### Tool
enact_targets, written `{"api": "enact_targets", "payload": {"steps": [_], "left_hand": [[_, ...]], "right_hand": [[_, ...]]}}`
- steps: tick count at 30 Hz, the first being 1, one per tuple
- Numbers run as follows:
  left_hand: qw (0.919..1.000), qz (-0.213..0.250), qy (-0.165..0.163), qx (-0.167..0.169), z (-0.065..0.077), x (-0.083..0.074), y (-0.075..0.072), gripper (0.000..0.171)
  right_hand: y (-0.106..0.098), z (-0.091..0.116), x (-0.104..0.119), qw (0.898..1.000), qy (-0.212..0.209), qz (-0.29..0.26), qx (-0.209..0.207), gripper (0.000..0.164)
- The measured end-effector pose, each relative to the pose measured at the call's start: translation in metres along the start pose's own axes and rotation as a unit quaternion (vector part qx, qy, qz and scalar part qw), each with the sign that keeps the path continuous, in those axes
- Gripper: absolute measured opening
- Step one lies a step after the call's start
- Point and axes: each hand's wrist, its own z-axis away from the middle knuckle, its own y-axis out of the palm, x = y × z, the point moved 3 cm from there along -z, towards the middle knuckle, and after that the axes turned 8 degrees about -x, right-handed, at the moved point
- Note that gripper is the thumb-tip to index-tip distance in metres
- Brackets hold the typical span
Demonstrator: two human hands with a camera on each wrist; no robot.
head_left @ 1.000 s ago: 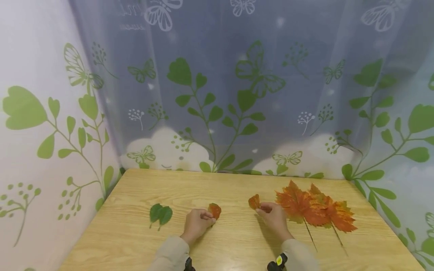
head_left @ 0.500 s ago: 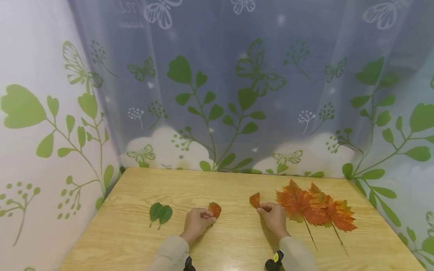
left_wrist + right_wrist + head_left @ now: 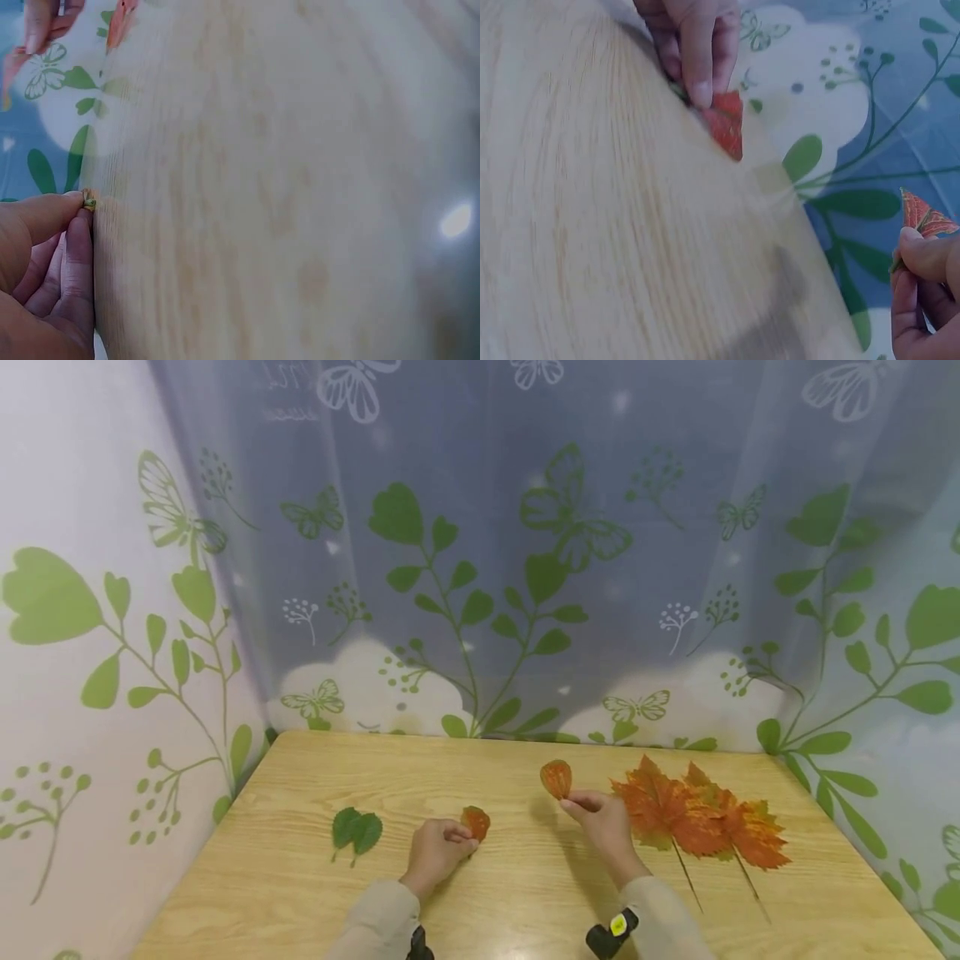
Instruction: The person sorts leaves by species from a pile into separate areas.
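Observation:
My left hand (image 3: 438, 856) pinches a small red-orange leaf (image 3: 477, 822) between thumb and fingers, low over the wooden table. In the right wrist view that same leaf (image 3: 726, 124) shows red with a folded, pointed outline, close over the wood. My right hand (image 3: 606, 831) pinches a second small orange-red leaf (image 3: 557, 778) by its lower end, with the blade pointing up and away. Its shadow falls on the table, apart from the leaf. In the right wrist view, the right hand (image 3: 930, 289) holds this leaf (image 3: 924, 214) with paler veins showing.
Two small green leaves (image 3: 357, 832) lie side by side at the left. To the right of my right hand, large orange maple leaves (image 3: 697, 818) with long stems overlap on the wooden table (image 3: 517, 893). A printed curtain (image 3: 480, 610) hangs behind the table's far edge.
My right hand has raised its small leaf up and slightly away, turning its broad face into view. The left hand stays in place with its leaf.

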Motion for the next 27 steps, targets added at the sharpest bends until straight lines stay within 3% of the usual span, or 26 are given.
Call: {"api": "enact_targets", "payload": {"steps": [10,27], "left_hand": [[1.0000,-0.002,0.003,0.000,0.000,0.002,0.000,0.011],[1.0000,-0.006,-0.004,-0.001,-0.002,0.003,0.001,0.010]], "right_hand": [[0.006,0.015,0.026,0.999,-0.004,-0.054,-0.001,0.020],[0.046,0.040,0.032,0.988,0.040,-0.139,0.052,0.022]]}}
